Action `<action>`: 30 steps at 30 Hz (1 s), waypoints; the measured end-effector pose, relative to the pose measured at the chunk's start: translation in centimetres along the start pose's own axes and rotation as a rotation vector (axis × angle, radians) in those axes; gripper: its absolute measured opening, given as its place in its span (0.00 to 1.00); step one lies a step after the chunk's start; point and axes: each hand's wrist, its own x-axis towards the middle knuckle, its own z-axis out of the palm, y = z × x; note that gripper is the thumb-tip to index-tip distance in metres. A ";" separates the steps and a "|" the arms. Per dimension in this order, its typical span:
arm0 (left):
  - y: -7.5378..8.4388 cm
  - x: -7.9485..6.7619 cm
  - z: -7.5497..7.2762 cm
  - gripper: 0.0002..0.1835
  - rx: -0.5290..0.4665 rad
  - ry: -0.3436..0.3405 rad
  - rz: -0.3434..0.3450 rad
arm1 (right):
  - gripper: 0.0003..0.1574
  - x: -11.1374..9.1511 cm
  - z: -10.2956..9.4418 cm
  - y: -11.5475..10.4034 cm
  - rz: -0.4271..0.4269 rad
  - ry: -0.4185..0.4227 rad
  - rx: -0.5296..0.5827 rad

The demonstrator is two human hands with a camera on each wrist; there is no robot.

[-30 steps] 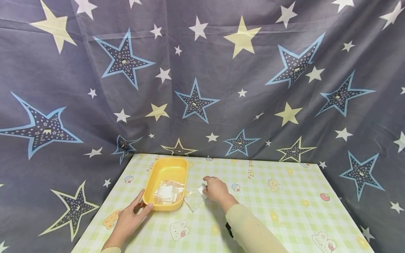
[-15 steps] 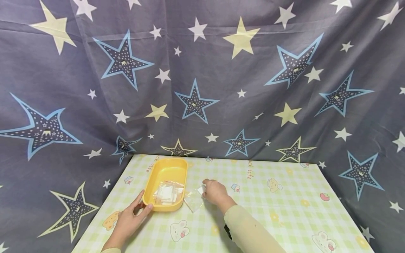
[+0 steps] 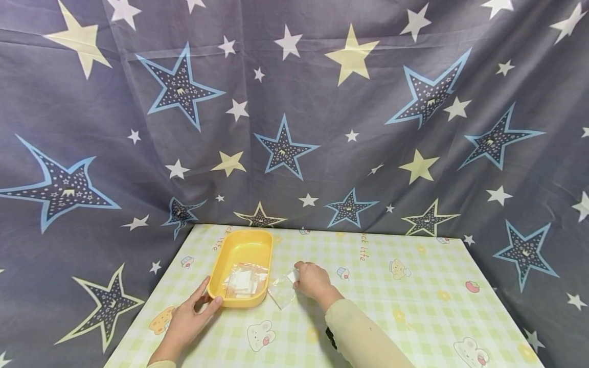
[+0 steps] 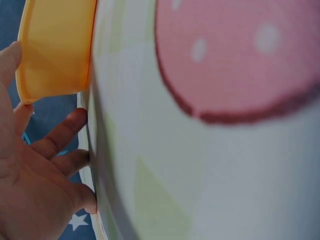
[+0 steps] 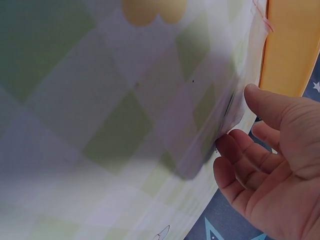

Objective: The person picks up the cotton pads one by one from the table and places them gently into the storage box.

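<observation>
A yellow plastic tray (image 3: 248,251) stands on the table, with small clear zip bags (image 3: 244,281) holding white contents heaped in its near half. My left hand (image 3: 186,317) holds the tray's near left corner between thumb and index finger. In the left wrist view, the other fingers of this left hand (image 4: 45,170) touch down at the tabletop below the tray. To the right of the tray, another clear zip bag (image 3: 281,292) with a white piece inside lies on the cloth. My right hand (image 3: 315,281) grips its far right end; in the right wrist view, thumb and fingertips (image 5: 225,145) meet around the bag.
A green-and-white checked tablecloth (image 3: 414,317) with cartoon prints covers the table. Behind and at the sides hangs a dark curtain (image 3: 313,102) patterned with stars. The table's back edge meets this curtain just beyond the tray.
My right hand has shifted very slightly down and left at the bag's end. The left hand, tray and bags stay where they were.
</observation>
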 end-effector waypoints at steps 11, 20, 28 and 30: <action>0.0 -0.1 0.0 0.48 -0.007 0.005 0.001 | 0.34 -0.2 0.2 -0.1 -0.005 0.014 -0.018; 0.2 -0.1 -0.1 0.48 -0.001 0.004 -0.001 | 0.34 -0.2 0.3 -0.2 0.004 0.006 -0.050; 0.2 -0.2 -0.1 0.48 0.004 0.003 -0.001 | 0.33 -0.1 0.6 -0.2 0.012 0.026 -0.071; 0.2 -0.2 -0.1 0.48 0.007 0.002 -0.001 | 0.33 -0.1 0.6 -0.1 0.014 0.027 -0.072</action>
